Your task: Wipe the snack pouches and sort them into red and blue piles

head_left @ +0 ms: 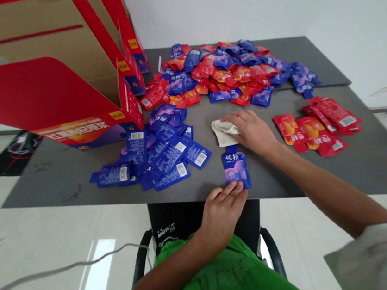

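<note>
A blue-purple sachet [235, 166] lies flat near the table's front edge. My left hand [222, 209] rests its fingertips on the sachet's lower edge, fingers together and stretched. My right hand [252, 129] lies just beyond the sachet, fingers closed on a crumpled white cloth [222, 132] that sits on the table. A heap of blue sachets [160, 156] lies face down to the left. A small group of red sachets [317, 127] lies to the right.
A big mixed pile of red and blue sachets [234, 70] covers the far part of the dark grey table [288, 176]. Red and brown cardboard display boxes [68, 85] stand at the left. A green mesh bag [225, 276] lies in my lap.
</note>
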The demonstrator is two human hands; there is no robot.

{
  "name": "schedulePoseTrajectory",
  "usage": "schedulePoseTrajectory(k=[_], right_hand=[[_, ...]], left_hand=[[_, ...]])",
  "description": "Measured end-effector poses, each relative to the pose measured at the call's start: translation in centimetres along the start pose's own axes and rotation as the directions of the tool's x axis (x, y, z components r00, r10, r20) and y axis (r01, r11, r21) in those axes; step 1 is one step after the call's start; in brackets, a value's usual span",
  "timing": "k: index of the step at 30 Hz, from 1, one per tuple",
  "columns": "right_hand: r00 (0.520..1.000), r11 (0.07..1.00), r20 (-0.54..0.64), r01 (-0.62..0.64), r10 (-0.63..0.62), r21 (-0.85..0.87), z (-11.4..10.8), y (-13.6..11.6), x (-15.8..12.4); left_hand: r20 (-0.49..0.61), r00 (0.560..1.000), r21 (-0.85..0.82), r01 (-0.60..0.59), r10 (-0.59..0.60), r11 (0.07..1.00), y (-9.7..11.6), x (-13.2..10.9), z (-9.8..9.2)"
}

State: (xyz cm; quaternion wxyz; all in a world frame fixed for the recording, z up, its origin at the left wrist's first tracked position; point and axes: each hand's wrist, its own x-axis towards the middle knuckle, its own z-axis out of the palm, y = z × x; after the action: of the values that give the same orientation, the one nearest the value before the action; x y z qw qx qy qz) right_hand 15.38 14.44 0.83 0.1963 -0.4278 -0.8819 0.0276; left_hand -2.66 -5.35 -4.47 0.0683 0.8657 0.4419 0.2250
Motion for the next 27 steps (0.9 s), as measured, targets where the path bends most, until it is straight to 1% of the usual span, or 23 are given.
schedulePoseTrajectory(k=[2,3,4,5,6,8,9,10,12,16,18,20,22,24,25,26,27], right_hand=[[0.994,0.998,-0.111,0.008,-0.002,0.055,-1.7,-1.3,-1.6],[0.990,0.995,-0.140,0.030,-0.016,0.097,-2.4,-2.3,-2.8],[0.993,0.988,-0.110,0.055,-0.039,0.143,-3.0,-3.3,-4.3],[0.997,0.981,-0.031,0.077,-0.072,0.178,-3.4,-4.2,-5.8],[0.989,0.971,0.061,0.120,-0.135,0.207,-3.5,-5.1,-7.2],[0.970,0.958,0.173,0.122,-0.170,0.259,-3.0,-6.0,-9.2],[0.965,0.956,0.200,0.114,-0.171,0.270,-2.5,-6.1,-9.7],[0.966,0.958,0.206,0.098,-0.157,0.269,-1.9,-5.9,-9.8],[0.973,0.968,0.193,0.081,-0.128,0.238,-0.6,-4.8,-8.8],[0.984,0.989,0.160,0.059,-0.080,0.133,1.3,-1.5,-4.2],[0.987,0.997,0.154,0.036,-0.045,0.065,1.5,-0.1,-2.0],[0.994,1.000,0.108,0.017,-0.019,0.018,0.9,0.8,-0.8],[1.000,1.000,-0.022,0.002,-0.002,0.031,-0.6,0.6,-1.0],[0.987,0.995,-0.161,0.005,0.011,0.099,-2.4,-0.7,-2.5],[0.982,0.991,-0.191,0.029,-0.003,0.132,-3.2,-1.6,-3.8],[0.987,0.985,-0.158,0.050,-0.024,0.164,-3.9,-2.7,-5.2],[0.994,0.978,-0.089,0.083,-0.067,0.194,-4.4,-3.8,-6.6]], left_hand=[[-0.035,0.999,-0.010,-0.005,0.005,1.000,0.0,0.1,-0.1],[-0.045,0.999,-0.015,-0.009,0.008,1.000,0.0,0.1,-0.2],[-0.049,0.999,-0.019,-0.008,0.007,1.000,0.1,0.1,-0.3],[-0.044,0.999,-0.023,-0.003,0.002,1.000,0.1,0.2,-0.4],[-0.033,0.999,-0.027,0.004,-0.005,1.000,0.1,0.2,-0.5],[-0.015,1.000,-0.037,0.016,-0.016,0.999,0.1,0.3,-0.6],[-0.010,1.000,-0.043,0.016,-0.016,0.999,0.1,0.4,-0.7],[-0.008,1.000,-0.048,0.012,-0.012,0.999,0.1,0.4,-0.8],[-0.016,1.000,-0.049,-0.005,0.004,0.999,0.1,0.3,-0.8],[-0.017,1.000,-0.028,-0.009,0.008,1.000,0.0,0.1,-0.5],[-0.019,1.000,-0.026,-0.002,0.001,1.000,0.1,0.0,-0.4],[-0.019,1.000,-0.024,0.002,-0.002,1.000,0.1,-0.1,-0.3],[-0.008,1.000,-0.016,0.004,-0.004,1.000,0.1,-0.1,-0.3],[-0.005,1.000,-0.005,0.000,0.000,1.000,0.0,-0.1,-0.3],[-0.009,1.000,-0.003,-0.002,0.002,1.000,0.0,-0.1,-0.4],[-0.014,1.000,-0.004,-0.003,0.003,1.000,0.0,-0.1,-0.4],[-0.023,1.000,-0.008,-0.004,0.004,1.000,0.0,0.0,-0.5]])
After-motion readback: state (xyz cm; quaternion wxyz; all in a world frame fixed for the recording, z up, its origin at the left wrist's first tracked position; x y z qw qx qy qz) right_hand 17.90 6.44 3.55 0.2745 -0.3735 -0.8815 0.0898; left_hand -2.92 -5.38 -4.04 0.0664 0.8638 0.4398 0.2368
